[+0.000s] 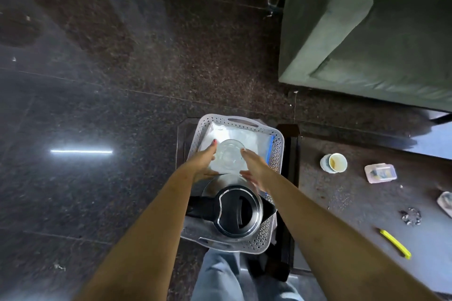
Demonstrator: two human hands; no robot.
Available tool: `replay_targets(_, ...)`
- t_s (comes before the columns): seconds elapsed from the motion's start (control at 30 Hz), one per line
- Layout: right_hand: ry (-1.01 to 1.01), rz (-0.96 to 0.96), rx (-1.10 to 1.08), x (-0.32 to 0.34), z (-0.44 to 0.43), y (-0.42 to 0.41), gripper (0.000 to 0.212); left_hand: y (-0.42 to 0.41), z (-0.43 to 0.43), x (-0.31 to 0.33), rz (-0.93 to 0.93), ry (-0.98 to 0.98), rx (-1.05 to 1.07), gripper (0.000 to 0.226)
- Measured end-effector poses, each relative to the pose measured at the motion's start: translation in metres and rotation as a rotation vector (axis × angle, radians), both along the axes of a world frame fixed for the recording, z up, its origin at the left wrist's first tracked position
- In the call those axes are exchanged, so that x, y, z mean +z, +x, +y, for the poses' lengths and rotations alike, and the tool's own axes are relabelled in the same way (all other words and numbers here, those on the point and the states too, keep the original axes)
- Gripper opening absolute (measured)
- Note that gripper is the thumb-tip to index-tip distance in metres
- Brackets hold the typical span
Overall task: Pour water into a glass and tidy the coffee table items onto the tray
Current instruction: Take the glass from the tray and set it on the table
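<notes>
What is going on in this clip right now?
A person has a hand on either side of a clear glass in a white tray: left hand at its left, right hand at its right. A black kettle sits at the tray's near end. A paper cup, a small plastic box and a yellow pen are on the table to the right, not yet tidied.

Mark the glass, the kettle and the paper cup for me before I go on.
glass point(230, 157): head view, on its clear base seen through the mouth.
kettle point(238, 212): head view, on its black lid.
paper cup point(337, 162): head view, on its stained inside.
</notes>
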State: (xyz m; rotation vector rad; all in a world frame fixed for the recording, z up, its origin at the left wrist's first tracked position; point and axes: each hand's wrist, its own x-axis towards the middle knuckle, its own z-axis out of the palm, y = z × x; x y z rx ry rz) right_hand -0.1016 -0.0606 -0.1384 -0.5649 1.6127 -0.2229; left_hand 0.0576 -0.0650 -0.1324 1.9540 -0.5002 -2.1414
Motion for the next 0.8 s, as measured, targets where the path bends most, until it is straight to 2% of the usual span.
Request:
replay_targets(0.13,0.043,-0.080,-0.149,-0.012,-0.010,0.005,0.053,-0.006,-0.009,-0.009,0.115,0.033,0.139,0.084)
replay_targets(0.33,0.059,-0.125,-0.241,-0.010,-0.021,0.008,0.061,-0.019,-0.015,-0.009,0.181,0.030,0.177,0.089)
replay_targets(0.5,-0.006,-0.196,-0.278,0.019,-0.026,0.000,0.063,-0.031,-0.024,0.021,0.120,-0.085,0.163,0.082)
replay_targets(0.7,-0.119,-0.264,-0.355,0.071,-0.017,-0.038,0.068,-0.055,-0.037,0.074,0.251,-0.127,0.013,0.088)
replay_targets(0.8,-0.216,-0.262,-0.377,0.094,0.000,-0.065,0.064,-0.079,-0.033,0.095,0.222,-0.172,-0.014,0.076)
